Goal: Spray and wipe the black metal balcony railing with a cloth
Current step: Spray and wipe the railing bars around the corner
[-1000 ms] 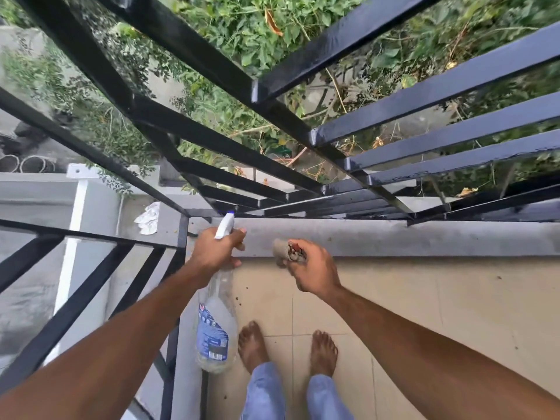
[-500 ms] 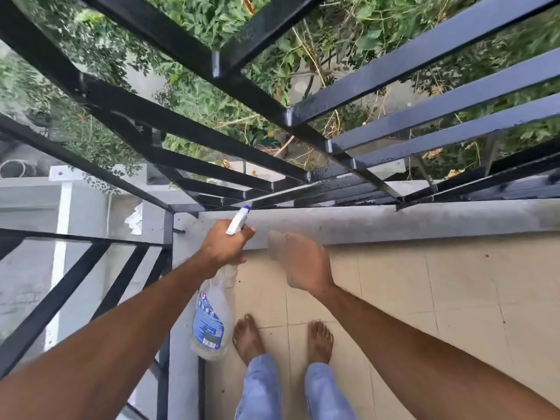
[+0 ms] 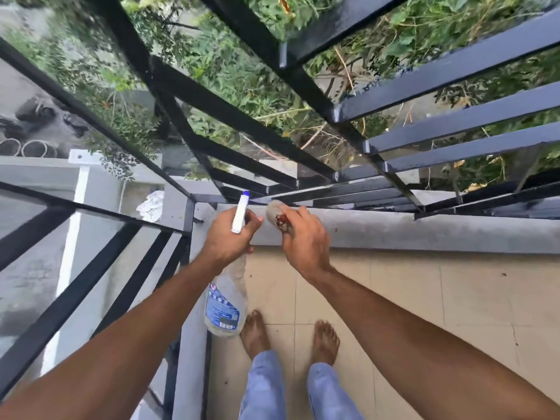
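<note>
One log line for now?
left hand grips clear plastic spray bottle | right hand holds bunched grey cloth near black metal railing

I see a grey concrete ledge (image 3: 394, 231) in daylight. Beige floor tiles (image 3: 424, 298) lie on its near side, green foliage (image 3: 236, 71) beyond it, a white-striped grey wall (image 3: 100, 189) to its left.

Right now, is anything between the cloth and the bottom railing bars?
Nothing visible. The cloth in the right hand is right by the lowest railing bars. The spray bottle in the left hand is beside it, not between.
</note>
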`<state>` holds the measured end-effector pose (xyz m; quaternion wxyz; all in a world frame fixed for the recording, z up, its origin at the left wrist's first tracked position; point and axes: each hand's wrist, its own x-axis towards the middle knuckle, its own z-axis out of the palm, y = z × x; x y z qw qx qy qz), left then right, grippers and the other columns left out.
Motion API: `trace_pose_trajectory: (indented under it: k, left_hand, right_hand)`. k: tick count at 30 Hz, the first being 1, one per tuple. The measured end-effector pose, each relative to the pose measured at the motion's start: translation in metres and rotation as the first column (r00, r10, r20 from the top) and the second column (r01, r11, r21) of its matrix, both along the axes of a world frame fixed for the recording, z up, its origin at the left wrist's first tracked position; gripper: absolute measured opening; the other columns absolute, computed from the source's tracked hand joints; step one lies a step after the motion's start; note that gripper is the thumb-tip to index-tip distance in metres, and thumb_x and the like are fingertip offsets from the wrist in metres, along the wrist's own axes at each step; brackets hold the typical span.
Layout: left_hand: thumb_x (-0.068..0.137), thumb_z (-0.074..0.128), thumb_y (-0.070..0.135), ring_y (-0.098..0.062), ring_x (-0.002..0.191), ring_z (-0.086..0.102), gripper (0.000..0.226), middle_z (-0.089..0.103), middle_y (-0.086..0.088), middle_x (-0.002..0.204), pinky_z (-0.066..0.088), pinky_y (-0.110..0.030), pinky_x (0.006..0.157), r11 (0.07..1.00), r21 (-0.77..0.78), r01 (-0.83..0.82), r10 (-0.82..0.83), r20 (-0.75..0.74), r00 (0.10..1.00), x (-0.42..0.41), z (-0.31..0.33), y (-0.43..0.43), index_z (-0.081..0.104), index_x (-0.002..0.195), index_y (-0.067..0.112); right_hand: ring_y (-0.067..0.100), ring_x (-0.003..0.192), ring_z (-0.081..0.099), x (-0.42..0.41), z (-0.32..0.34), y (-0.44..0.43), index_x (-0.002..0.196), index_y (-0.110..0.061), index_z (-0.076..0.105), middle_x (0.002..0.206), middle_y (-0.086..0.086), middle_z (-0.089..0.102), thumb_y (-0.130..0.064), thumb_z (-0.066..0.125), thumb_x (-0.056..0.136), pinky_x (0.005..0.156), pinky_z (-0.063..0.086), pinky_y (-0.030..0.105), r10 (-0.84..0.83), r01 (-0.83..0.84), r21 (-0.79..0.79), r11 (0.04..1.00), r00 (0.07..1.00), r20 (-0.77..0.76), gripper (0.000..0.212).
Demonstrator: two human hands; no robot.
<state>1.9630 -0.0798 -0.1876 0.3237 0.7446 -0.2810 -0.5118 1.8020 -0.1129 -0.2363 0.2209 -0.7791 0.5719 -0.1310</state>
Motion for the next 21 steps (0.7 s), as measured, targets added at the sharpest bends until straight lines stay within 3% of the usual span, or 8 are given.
trace_pose_trajectory:
  k: [3,6,8,11,15,19,21]
  left_hand:
    - [0.098,0.069,0.022,-0.024,0.054,0.065,0.021,0.057,-0.004,0.067,0.044,-0.014,0.044,0.998,-0.064,-0.007,0.016,0.134,0.991,0.012,0.0,0.01,0.06,0.081,0.013]
    - [0.098,0.068,0.023,-0.006,0.047,0.063,0.021,0.058,0.002,0.063,0.044,-0.014,0.049,0.993,-0.122,-0.001,0.032,0.25,0.968,0.019,-0.006,0.023,0.058,0.081,0.017]
    - [0.097,0.069,0.029,-0.01,0.047,0.064,0.023,0.059,0.004,0.063,0.053,-0.031,0.058,0.988,-0.156,0.016,0.029,0.281,0.959,0.022,-0.013,0.029,0.056,0.079,0.022]
    - [0.092,0.066,0.04,-0.02,0.05,0.068,0.026,0.061,0.002,0.065,0.059,-0.046,0.064,0.983,-0.184,0.011,0.039,0.265,0.963,0.028,-0.028,0.034,0.057,0.079,0.02]
    - [0.09,0.067,0.042,-0.027,0.056,0.068,0.024,0.066,-0.002,0.071,0.059,-0.046,0.065,0.979,-0.196,-0.06,0.103,0.217,0.971,0.03,-0.043,0.032,0.06,0.081,0.021]
    - [0.098,0.069,0.026,-0.02,0.048,0.068,0.017,0.066,-0.007,0.072,0.052,-0.027,0.054,0.972,-0.211,-0.104,0.144,0.184,0.972,0.034,-0.052,0.024,0.062,0.088,0.014]
    - [0.098,0.068,0.025,-0.021,0.048,0.068,0.016,0.065,-0.004,0.072,0.049,-0.021,0.05,0.966,-0.226,-0.129,0.171,0.178,0.969,0.037,-0.053,0.024,0.062,0.087,0.015]
  right_hand:
    - [0.026,0.088,0.057,0.017,-0.001,-0.023,0.123,-0.026,0.064,0.109,-0.002,0.062,-0.006,0.07,0.08,0.056,0.047,0.035,0.212,-0.251,-0.178,0.951,0.954,-0.213,0.048]
    - [0.028,0.08,0.057,0.023,-0.014,-0.042,0.11,-0.022,0.068,0.104,0.0,0.065,-0.004,0.06,0.077,0.051,0.046,0.034,0.304,-0.394,-0.273,0.878,0.898,-0.319,0.038]
    - [0.028,0.075,0.057,0.022,-0.019,-0.055,0.104,-0.021,0.069,0.101,-0.001,0.064,-0.004,0.058,0.078,0.046,0.042,0.032,0.324,-0.452,-0.266,0.852,0.852,-0.411,0.033]
    - [0.028,0.081,0.055,0.022,-0.026,-0.064,0.12,-0.021,0.061,0.107,0.001,0.057,-0.001,0.065,0.083,0.045,0.039,0.032,0.36,-0.504,-0.128,0.854,0.752,-0.553,0.042]
    - [0.03,0.098,0.054,0.03,-0.027,-0.062,0.141,-0.017,0.041,0.126,0.006,0.049,0.002,0.056,0.093,0.062,0.049,0.04,0.386,-0.449,0.02,0.894,0.744,-0.545,0.054]
    - [0.031,0.105,0.058,0.064,-0.042,-0.054,0.141,-0.019,0.042,0.135,0.007,0.048,-0.002,0.054,0.095,0.07,0.038,0.037,0.239,-0.233,0.066,0.97,0.878,-0.414,0.05]
    - [0.033,0.102,0.062,0.068,-0.047,-0.048,0.141,-0.022,0.046,0.135,0.005,0.052,-0.006,0.057,0.094,0.072,0.044,0.039,0.146,-0.13,0.074,0.989,0.94,-0.308,0.051]
